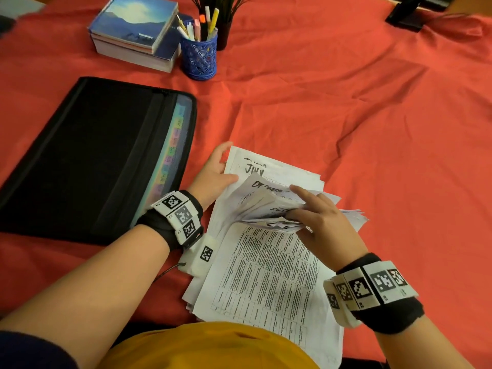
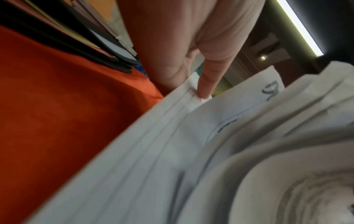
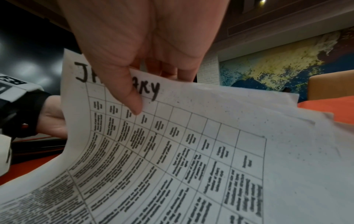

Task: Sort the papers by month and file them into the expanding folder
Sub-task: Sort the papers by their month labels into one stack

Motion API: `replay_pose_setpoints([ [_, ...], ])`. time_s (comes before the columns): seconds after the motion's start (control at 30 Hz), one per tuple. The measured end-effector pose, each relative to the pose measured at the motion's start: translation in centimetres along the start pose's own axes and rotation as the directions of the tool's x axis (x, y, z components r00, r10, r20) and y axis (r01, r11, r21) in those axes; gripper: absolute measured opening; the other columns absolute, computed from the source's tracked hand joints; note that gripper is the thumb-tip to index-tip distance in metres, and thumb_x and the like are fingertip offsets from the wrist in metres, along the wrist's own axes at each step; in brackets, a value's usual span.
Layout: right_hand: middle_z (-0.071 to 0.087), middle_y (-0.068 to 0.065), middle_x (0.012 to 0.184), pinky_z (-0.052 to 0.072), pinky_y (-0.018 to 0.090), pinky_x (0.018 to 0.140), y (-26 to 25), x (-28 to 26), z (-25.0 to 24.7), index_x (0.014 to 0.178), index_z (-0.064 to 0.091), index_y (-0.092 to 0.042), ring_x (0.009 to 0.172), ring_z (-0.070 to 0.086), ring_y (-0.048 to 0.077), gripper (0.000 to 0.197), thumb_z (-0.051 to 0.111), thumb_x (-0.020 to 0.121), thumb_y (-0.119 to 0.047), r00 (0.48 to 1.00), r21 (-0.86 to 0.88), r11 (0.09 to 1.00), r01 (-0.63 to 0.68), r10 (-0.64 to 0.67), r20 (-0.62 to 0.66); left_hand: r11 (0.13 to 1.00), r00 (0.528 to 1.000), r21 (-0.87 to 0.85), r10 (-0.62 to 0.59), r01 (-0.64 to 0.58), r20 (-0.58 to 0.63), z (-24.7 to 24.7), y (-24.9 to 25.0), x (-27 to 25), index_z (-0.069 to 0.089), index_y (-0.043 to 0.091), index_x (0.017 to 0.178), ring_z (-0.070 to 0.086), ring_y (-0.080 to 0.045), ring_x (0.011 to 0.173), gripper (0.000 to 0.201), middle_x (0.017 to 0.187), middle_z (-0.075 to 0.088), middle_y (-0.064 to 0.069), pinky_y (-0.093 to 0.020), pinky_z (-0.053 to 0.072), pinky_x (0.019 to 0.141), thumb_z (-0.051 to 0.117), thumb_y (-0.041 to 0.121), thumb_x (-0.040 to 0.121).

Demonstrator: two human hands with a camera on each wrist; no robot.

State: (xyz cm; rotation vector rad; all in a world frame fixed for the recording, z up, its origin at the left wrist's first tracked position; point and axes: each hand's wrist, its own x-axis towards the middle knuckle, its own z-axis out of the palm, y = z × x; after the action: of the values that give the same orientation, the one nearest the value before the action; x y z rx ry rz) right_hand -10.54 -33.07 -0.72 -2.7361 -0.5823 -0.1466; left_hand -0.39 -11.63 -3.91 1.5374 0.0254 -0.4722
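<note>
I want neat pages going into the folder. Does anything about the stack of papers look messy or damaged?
Yes. The papers are fanned askew on the red cloth, edges not squared. The bundle the right hand grips is bent and curled. The left hand holds the far edge. No tears show.

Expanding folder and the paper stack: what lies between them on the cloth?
In the head view, the left hand and its banded wrist fill the gap between the expanding folder and the paper stack; otherwise bare red cloth.
</note>
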Motion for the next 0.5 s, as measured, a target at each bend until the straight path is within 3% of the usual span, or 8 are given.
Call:
replay_pose_setpoints([
  [0.07, 0.058, 0.018, 0.124, 0.053, 0.037, 0.070, 0.0, 0.0, 0.0, 0.080, 0.071, -0.009, 0.079, 0.058, 0.032, 0.033, 0.070, 0.057, 0.014, 1.000, 0.003, 1.000, -0.001, 0.001, 0.014, 0.992, 0.994, 0.068, 0.106, -0.107, 0.012, 0.0, 0.0, -0.1, 0.017, 0.041, 0.143, 0.061, -0.016, 0.104, 0.090, 0.132, 0.051, -0.003, -0.027, 0.053, 0.083, 0.049, -0.017, 0.082],
  [0.13, 0.058, 0.017, 0.124, 0.053, 0.036, 0.069, 0.0, 0.0, 0.0, 0.081, 0.071, -0.010, 0.077, 0.056, 0.030, 0.033, 0.069, 0.057, 0.013, 1.000, 0.008, 1.000, -0.002, 0.002, 0.019, 0.976, 0.983, 0.121, 0.185, -0.183, 0.002, 0.0, -0.1, -0.1, 0.027, 0.047, 0.133, 0.063, -0.019, 0.096, 0.091, 0.134, 0.042, 0.004, -0.020, 0.053, 0.066, 0.046, -0.023, 0.077],
  [0.2, 0.059, 0.017, 0.123, 0.052, 0.035, 0.068, 0.0, 0.0, 0.0, 0.080, 0.071, -0.010, 0.075, 0.056, 0.030, 0.033, 0.070, 0.056, 0.013, 1.000, 0.004, 1.000, -0.001, 0.001, 0.013, 0.965, 0.974, 0.144, 0.224, -0.218, -0.025, -0.1, -0.3, -0.1, 0.046, 0.041, 0.118, 0.066, -0.027, 0.094, 0.079, 0.133, 0.044, -0.002, -0.021, 0.053, 0.059, 0.043, -0.025, 0.074],
  [0.23, 0.060, 0.017, 0.122, 0.052, 0.034, 0.067, 0.0, 0.0, 0.1, 0.080, 0.071, -0.010, 0.074, 0.057, 0.030, 0.034, 0.070, 0.056, 0.013, 1.000, 0.002, 1.000, 0.000, 0.000, 0.011, 0.961, 0.973, 0.160, 0.230, -0.223, -0.024, -0.1, -0.4, -0.1, 0.053, 0.036, 0.107, 0.066, -0.027, 0.096, 0.070, 0.131, 0.048, -0.008, -0.023, 0.054, 0.064, 0.043, -0.024, 0.073],
  [0.3, 0.060, 0.017, 0.121, 0.052, 0.034, 0.066, -0.1, -0.1, 0.1, 0.081, 0.071, -0.010, 0.075, 0.057, 0.030, 0.034, 0.071, 0.056, 0.013, 1.000, -0.001, 1.000, -0.002, 0.002, 0.009, 0.951, 0.977, 0.232, 0.212, -0.204, -0.009, 0.0, -0.3, -0.1, 0.061, 0.028, 0.090, 0.062, -0.010, 0.103, 0.049, 0.115, 0.060, -0.006, -0.024, 0.049, 0.083, 0.049, -0.018, 0.078],
  [0.33, 0.061, 0.018, 0.121, 0.052, 0.034, 0.066, -0.1, -0.1, 0.1, 0.081, 0.072, -0.009, 0.075, 0.058, 0.031, 0.034, 0.071, 0.056, 0.013, 1.000, -0.003, 1.000, -0.003, 0.003, 0.008, 0.957, 0.984, 0.231, 0.179, -0.175, 0.001, -0.2, -0.4, 0.0, 0.064, 0.023, 0.087, 0.060, 0.000, 0.101, 0.036, 0.107, 0.064, -0.001, -0.022, 0.044, 0.090, 0.052, -0.010, 0.084],
  [0.4, 0.061, 0.018, 0.120, 0.052, 0.035, 0.066, 0.0, -0.3, 0.2, 0.082, 0.072, -0.009, 0.075, 0.058, 0.031, 0.035, 0.070, 0.056, 0.014, 1.000, -0.003, 1.000, -0.004, 0.004, 0.009, 0.995, 0.994, 0.078, 0.052, -0.059, 0.091, -0.4, -0.1, -0.3, 0.070, 0.014, 0.093, 0.061, -0.002, 0.104, 0.015, 0.105, 0.069, -0.001, -0.023, 0.041, 0.099, 0.054, 0.015, 0.092],
  [0.5, 0.061, 0.018, 0.120, 0.053, 0.035, 0.066, 0.1, -0.3, 0.2, 0.082, 0.072, -0.009, 0.074, 0.058, 0.031, 0.036, 0.069, 0.055, 0.014, 1.000, -0.003, 1.000, -0.006, 0.006, 0.003, 0.998, 0.970, 0.049, -0.040, 0.029, 0.239, -1.0, -0.1, -0.8, 0.071, 0.016, 0.105, 0.060, -0.003, 0.111, 0.040, 0.115, 0.068, 0.005, -0.016, 0.041, 0.100, 0.062, 0.046, 0.080],
])
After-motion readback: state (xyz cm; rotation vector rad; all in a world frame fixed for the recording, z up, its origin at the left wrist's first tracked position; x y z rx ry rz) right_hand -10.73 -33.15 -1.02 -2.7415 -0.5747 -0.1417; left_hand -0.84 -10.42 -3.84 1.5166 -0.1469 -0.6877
